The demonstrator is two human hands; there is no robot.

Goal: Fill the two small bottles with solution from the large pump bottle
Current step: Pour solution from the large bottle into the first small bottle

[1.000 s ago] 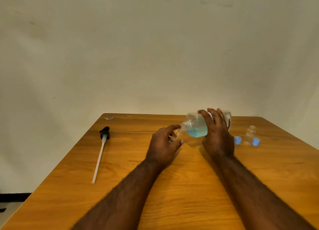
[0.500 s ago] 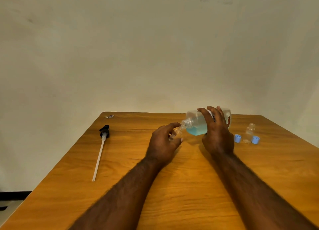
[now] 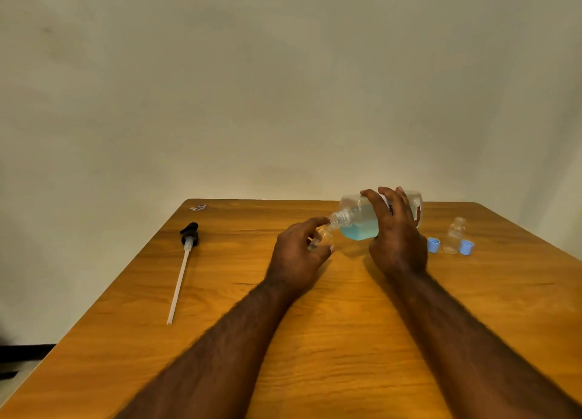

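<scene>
The large pump bottle (image 3: 359, 226) is being tipped on its side by the right hand (image 3: 395, 239), with fingers wrapped over its body, so the blue solution is being sent toward the open neck. At nine o'clock of that neck, a small bottle (image 3: 324, 236) is being clasped by the left hand (image 3: 299, 251), ready for the pour. The pump head (image 3: 189, 239) is being left aside at nine o'clock, likely for free pouring. The second small bottle (image 3: 455, 236) is being left uncapped at three o'clock, between blue caps (image 3: 433, 245).
</scene>
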